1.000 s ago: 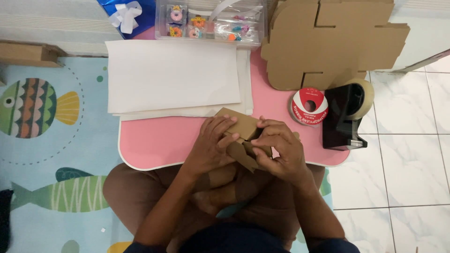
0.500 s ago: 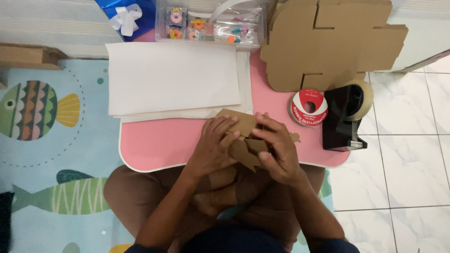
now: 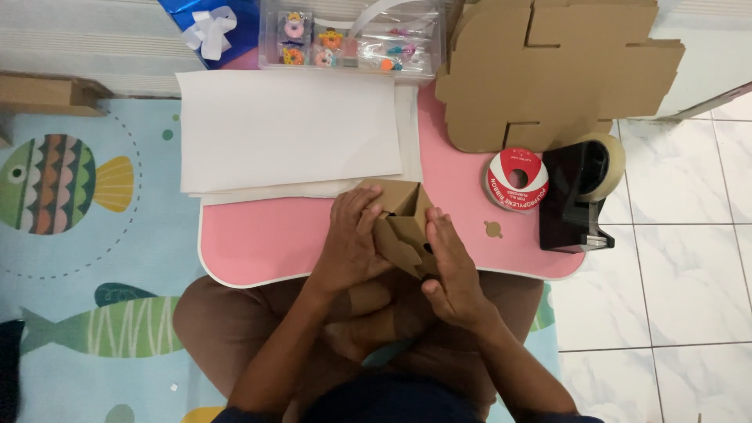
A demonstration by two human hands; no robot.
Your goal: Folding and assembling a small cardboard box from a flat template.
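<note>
Both hands have shifted since half a second ago: the small cardboard box (image 3: 401,227) now shows an open top between them, where before the hands were folded over it and hid most of it. It sits at the near edge of the pink desk (image 3: 258,243), partly over the person's lap. Left hand (image 3: 352,243) presses against the box's left side, its fingers (image 3: 366,205) curled over the upper left corner and gripping the wall. Right hand (image 3: 450,266) lies flat along the box's right side, fingers stretched out rather than curled, steadying it with the palm.

Just beyond the box lie white paper sheets (image 3: 290,129), stacked and touching the box's far edge. To the right on the desk are a red ribbon spool (image 3: 515,178) and, beside it, a black tape dispenser (image 3: 576,196) with a roll of clear tape. Flat brown cardboard cut-outs (image 3: 556,70) lie at the far right corner. A clear plastic case of small colourful trinkets (image 3: 352,35) stands at the far edge, with a blue gift bag (image 3: 207,23) to its left. Below is a fish-patterned floor mat (image 3: 78,196).
</note>
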